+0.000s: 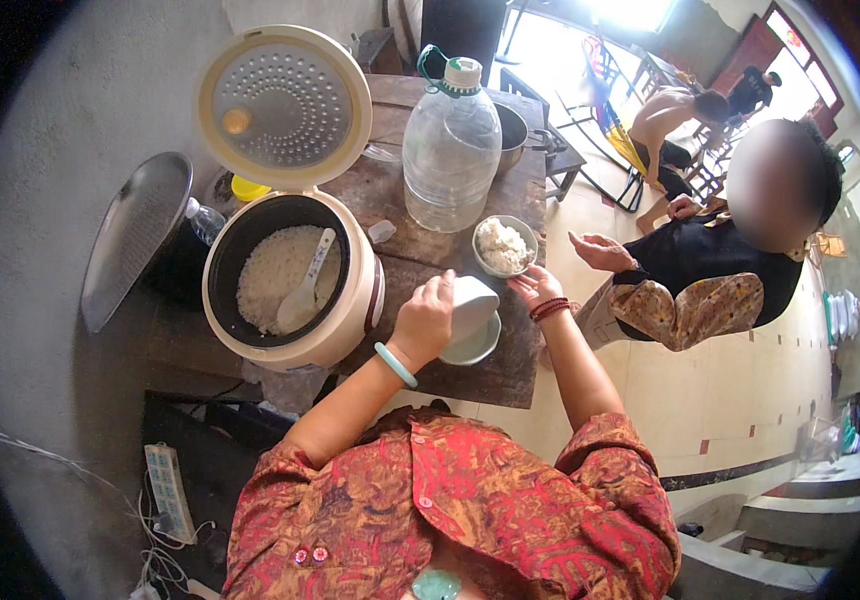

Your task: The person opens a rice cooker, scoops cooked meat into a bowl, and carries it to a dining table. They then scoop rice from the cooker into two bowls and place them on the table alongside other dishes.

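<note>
My left hand [424, 321] grips a white bowl [473, 301], tilted on its side above another pale bowl [475, 346] near the table's front edge. The fingers of my right hand [536, 287] touch the near rim of a small bowl of cooked rice [503, 246]; its underside is hidden, so I cannot tell if they bear its weight. To the left stands a cream rice cooker [296, 281] with its lid [284, 105] raised. White rice [272, 262] fills part of its dark inner pot, and a white rice paddle [308, 289] lies on top.
A large clear water jug [452, 150] stands behind the bowls on the wooden table [389, 112], beside a metal pot [511, 135]. At the right, close to the table, a person in dark clothing [689, 255] holds out a hand. A power strip [170, 491] with cables lies lower left.
</note>
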Available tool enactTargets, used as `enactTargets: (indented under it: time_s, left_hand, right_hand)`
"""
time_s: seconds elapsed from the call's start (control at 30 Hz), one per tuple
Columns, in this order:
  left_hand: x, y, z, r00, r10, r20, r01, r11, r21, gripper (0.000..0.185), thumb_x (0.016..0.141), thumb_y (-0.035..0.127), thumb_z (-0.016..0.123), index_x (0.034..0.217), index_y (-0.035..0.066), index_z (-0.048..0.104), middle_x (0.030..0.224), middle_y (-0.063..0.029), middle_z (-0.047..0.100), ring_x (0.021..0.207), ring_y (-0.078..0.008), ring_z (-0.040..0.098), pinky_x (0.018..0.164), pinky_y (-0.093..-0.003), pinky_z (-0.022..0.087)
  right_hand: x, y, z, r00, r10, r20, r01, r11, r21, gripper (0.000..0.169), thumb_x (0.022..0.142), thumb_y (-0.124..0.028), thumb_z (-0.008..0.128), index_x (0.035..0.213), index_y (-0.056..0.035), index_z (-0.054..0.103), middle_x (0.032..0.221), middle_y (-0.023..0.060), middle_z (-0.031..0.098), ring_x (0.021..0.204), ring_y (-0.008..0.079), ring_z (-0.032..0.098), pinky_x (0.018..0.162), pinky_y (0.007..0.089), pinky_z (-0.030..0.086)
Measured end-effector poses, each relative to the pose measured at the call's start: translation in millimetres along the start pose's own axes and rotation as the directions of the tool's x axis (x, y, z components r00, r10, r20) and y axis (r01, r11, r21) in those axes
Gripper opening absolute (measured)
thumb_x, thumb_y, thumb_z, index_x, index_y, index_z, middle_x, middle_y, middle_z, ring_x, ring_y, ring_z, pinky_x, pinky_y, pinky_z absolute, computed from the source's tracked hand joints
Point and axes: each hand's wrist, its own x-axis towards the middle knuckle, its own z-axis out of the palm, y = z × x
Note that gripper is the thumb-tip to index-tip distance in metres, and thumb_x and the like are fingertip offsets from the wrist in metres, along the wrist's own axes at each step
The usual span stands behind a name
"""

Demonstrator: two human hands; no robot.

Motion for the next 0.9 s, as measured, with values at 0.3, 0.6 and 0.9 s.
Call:
enactTargets:
  time_s: [0.3, 0.6, 0.9]
  left_hand:
    - [-18.6, -6.2, -22.2, 0.923, 0.19, -0.334, -0.21, 0.978, -0.022, 0.039, 0.077, 0.004, 0.047, 0.114, -0.005, 0.046, 0.113, -0.023, 0.051, 0.105, -0.0366, 0.052, 0.085, -0.0378, 0.047]
    - [-105.4, -23.3, -78.0, 0.664, -0.404, 0.629, 0.427, -0.487, -0.762, 0.056, 0.062, -0.005, 0.04, 0.118, -0.001, 0.042, 0.1, -0.0108, 0.053, 0.092, -0.0209, 0.055, 0.079, -0.0315, 0.049]
    - [-226.7, -37.9, -148.0, 0.594, -0.69, 0.414, 0.137, -0.42, -0.897, 0.064, 0.061, -0.002, 0.041, 0.124, -0.001, 0.038, 0.114, -0.0138, 0.049, 0.106, -0.0245, 0.05, 0.09, -0.0337, 0.043]
  right_hand:
    - [-85.7, 12.5, 13.3, 0.931, -0.362, -0.037, 0.335, 0.892, -0.302, 0.039, 0.076, 0.0, 0.051, 0.114, 0.0006, 0.044, 0.097, 0.0113, 0.05, 0.087, 0.0239, 0.054, 0.074, 0.036, 0.049]
    - [-206.1, 19.2, 202.8, 0.551, -0.105, 0.828, 0.832, -0.01, -0.554, 0.023, 0.079, -0.004, 0.053, 0.101, -0.0051, 0.06, 0.093, 0.0056, 0.063, 0.097, 0.0166, 0.055, 0.087, 0.0325, 0.041]
    - [-165.4, 142.6, 345.0, 0.285, 0.687, 0.668, 0.575, -0.68, 0.455, 0.018, 0.071, -0.028, 0.06, 0.082, -0.0141, 0.066, 0.077, 0.0066, 0.063, 0.087, 0.0225, 0.057, 0.089, 0.0407, 0.031]
